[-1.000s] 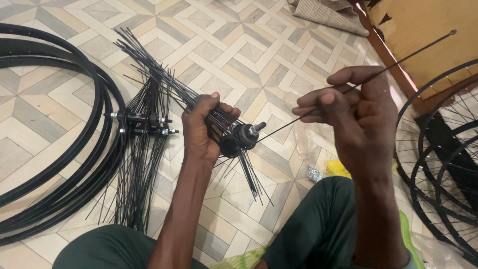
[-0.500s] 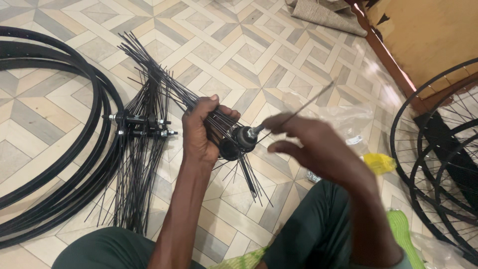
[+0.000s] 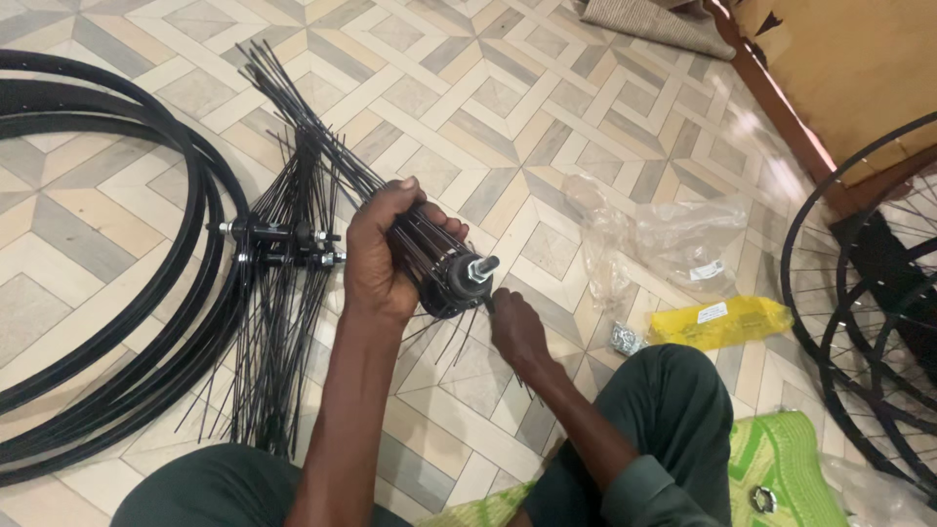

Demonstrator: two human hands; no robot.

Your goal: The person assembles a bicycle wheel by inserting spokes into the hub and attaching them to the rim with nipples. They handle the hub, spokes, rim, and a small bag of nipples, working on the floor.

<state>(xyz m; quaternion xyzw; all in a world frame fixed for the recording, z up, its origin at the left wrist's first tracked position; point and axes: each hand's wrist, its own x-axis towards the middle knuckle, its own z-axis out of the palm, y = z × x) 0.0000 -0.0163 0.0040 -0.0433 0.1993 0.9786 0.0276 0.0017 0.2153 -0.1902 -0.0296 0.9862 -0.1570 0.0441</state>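
Two hands: both are yours, and both meet at one black wheel hub (image 3: 451, 276) above the tiled floor (image 3: 547, 107).
Left hand (image 3: 386, 252): you have it clenched around the hub's body together with the bundle of black spokes (image 3: 293, 107) threaded through it; the spokes fan up and away to the left past your knuckles.
Hub position: it sits at the thumb side of your left fist, its silver axle end (image 3: 481, 265) pointing right, clear of the grip.
Right hand (image 3: 517, 332): it lies just below and to the right of the hub, fingertips pinched at the hub's lower flange on a thin spoke end; the spoke itself is too fine to follow.
Loose spokes (image 3: 278, 361): a second hub with spokes lies on the floor just left of your left wrist.
Rims (image 3: 117, 322): black hoops stacked at far left.
Built wheels (image 3: 859, 322): at the right edge.
Yellow packet (image 3: 720, 322): right of your right hand, beside clear plastic bags (image 3: 673, 239).
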